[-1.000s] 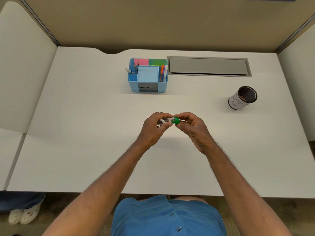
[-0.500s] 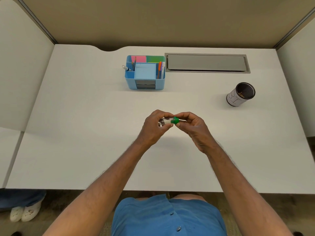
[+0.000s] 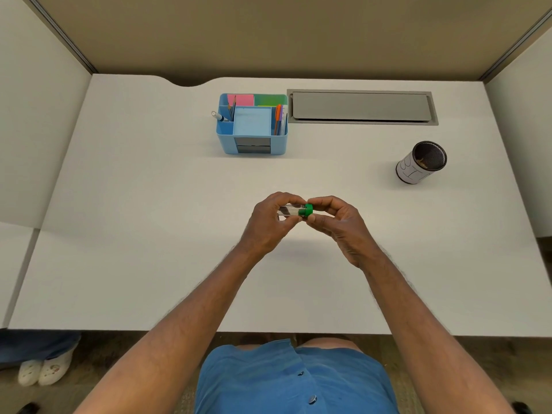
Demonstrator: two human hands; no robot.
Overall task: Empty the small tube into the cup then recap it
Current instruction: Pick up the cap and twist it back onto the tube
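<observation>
A small clear tube [image 3: 290, 210] lies sideways in the air above the middle of the white desk [image 3: 149, 219], with something dark inside it. My left hand [image 3: 268, 225] grips the tube's body. Its green cap [image 3: 308, 210] sits on the tube's right end, pinched by the fingertips of my right hand [image 3: 337, 225]. The cup [image 3: 421, 162], a black mesh cylinder wrapped in white paper, stands far off to the right and behind my hands.
A blue desk organiser [image 3: 252, 125] with pens and sticky notes stands at the back centre. To its right a grey cable hatch [image 3: 361, 107] lies flush in the desk. Partition walls enclose the desk on three sides.
Both hands stay joined on the tube and cap at the same spot. The view has tilted slightly, so the desk items appear a little higher.
</observation>
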